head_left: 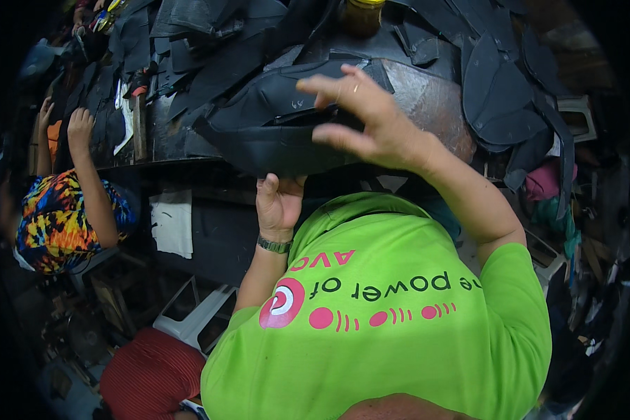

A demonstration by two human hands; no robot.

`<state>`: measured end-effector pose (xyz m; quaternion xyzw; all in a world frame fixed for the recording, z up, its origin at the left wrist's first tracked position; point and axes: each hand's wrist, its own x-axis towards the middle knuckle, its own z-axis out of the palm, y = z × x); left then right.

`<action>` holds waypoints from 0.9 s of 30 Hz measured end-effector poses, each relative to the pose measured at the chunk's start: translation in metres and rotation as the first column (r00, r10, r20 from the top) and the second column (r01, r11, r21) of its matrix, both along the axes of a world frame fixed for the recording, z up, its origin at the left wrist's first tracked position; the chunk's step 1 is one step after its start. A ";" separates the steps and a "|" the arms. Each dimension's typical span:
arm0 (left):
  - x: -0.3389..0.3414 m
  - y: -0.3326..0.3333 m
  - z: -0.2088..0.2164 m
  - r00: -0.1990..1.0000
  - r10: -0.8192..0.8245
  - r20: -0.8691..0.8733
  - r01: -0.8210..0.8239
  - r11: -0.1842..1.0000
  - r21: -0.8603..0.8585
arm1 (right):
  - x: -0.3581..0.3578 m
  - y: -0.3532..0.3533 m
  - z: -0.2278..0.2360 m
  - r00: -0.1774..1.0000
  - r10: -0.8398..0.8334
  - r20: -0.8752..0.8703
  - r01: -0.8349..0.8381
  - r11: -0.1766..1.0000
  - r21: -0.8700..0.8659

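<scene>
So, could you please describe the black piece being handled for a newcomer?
Find the green shirt, then the table beyond it. There, the black piece has the left hand at its near edge and the right hand over it. Those hands set it apart from the black scraps around it.

Close, downward head-worn fisheye view

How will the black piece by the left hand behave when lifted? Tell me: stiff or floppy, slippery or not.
The black piece is probably bendy rather than rigid, since it curves above the left hand. Its faint sheen suggests a smooth, perhaps slightly slippery surface. It likely won't roll, looking broad and sheet-like rather than round.
</scene>
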<state>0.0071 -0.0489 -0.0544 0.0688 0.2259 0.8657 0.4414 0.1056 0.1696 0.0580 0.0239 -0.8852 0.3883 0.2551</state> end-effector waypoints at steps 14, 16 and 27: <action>0.004 -0.021 -0.021 0.989 -0.097 -0.111 0.110 0.988 0.109 | -0.078 0.024 -0.007 0.992 -0.064 0.112 0.045 0.984 0.172; 0.003 -0.024 -0.020 0.991 -0.079 -0.110 0.089 0.992 0.092 | -0.080 0.020 -0.011 0.988 -0.028 0.149 -0.008 0.971 0.237; 0.001 -0.041 -0.030 0.997 -0.050 -0.059 0.051 0.998 0.028 | -0.085 0.014 -0.017 0.990 0.033 0.134 -0.073 0.949 0.307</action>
